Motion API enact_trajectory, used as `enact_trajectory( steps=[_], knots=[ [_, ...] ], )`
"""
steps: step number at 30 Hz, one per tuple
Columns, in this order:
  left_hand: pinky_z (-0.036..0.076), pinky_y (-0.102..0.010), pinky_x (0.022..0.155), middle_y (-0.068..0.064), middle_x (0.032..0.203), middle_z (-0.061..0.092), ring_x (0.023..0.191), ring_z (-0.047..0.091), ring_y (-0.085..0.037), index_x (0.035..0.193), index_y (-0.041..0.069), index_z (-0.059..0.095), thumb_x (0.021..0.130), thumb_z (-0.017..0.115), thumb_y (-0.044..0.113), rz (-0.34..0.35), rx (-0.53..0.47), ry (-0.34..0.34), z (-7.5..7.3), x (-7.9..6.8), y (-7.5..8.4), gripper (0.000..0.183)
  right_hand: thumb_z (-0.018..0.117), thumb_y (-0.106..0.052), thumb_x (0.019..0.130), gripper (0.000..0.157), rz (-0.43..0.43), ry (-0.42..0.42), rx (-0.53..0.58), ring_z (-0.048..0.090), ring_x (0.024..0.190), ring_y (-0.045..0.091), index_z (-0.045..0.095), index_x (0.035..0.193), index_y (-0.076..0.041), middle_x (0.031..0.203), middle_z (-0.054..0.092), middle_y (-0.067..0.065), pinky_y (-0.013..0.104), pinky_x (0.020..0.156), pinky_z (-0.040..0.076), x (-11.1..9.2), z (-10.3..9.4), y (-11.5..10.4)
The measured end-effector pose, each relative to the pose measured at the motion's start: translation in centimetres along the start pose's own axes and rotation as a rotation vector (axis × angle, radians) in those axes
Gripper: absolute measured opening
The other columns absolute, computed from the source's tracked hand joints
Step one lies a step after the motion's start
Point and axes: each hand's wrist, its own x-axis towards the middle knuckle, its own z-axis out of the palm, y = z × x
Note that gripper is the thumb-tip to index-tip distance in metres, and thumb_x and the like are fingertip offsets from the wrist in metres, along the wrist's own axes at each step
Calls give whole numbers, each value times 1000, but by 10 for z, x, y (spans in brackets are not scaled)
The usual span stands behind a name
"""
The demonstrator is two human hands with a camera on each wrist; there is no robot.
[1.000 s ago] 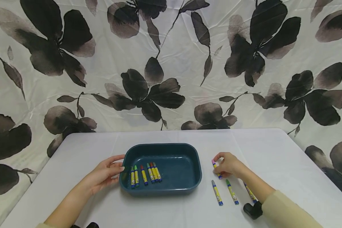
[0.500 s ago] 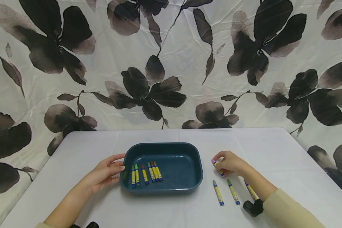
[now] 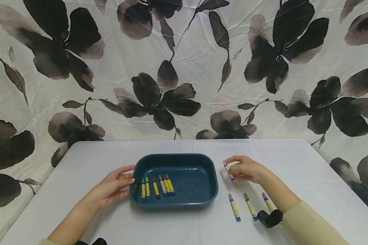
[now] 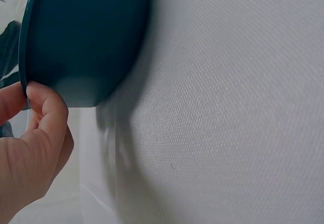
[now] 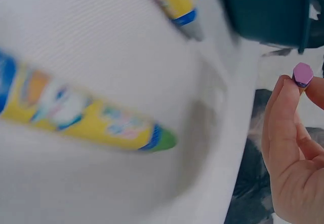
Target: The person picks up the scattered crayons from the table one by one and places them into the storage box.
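My left hand pinches the left rim of a dark teal tray between thumb and fingers. The left wrist view has that hand at the tray's rim. Several crayons in yellow wrappers, such as a light green one, lie in the tray's left part. To the right of the tray, my right hand pinches a pink-purple crayon between thumb and fingertips, pink tip pointing up and left. In the right wrist view, the crayon's flat purple end sticks out above the fingers.
Three crayons lie on the white table at the right: a grey one, a green one and a pink one beside the black wrist camera. Behind the table hangs a floral cloth.
My right hand has raised the pink-purple crayon and moved it slightly left toward the tray. The left hand stays on the tray's rim.
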Motion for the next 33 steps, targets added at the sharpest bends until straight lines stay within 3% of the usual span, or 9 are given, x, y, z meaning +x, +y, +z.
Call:
enact_trajectory(
  steps=[14, 33],
  knots=[
    [50, -21, 66, -4, 102, 52, 81, 56, -9, 145, -1, 19, 92, 54, 2, -1, -2, -13, 1, 1, 3, 64, 58, -5, 82, 51, -95, -33, 104, 55, 65, 11, 45, 130, 1, 82, 59, 5, 22, 60, 51, -5, 6, -27],
    [50, -23, 67, -7, 106, 48, 83, 55, -11, 145, 1, 21, 91, 54, 2, -19, 8, 31, 3, -2, 0, 63, 60, -2, 80, 50, -101, -115, 159, 57, 64, 12, 48, 129, 1, 87, 61, 9, 21, 56, 50, 7, 47, -46]
  ],
)
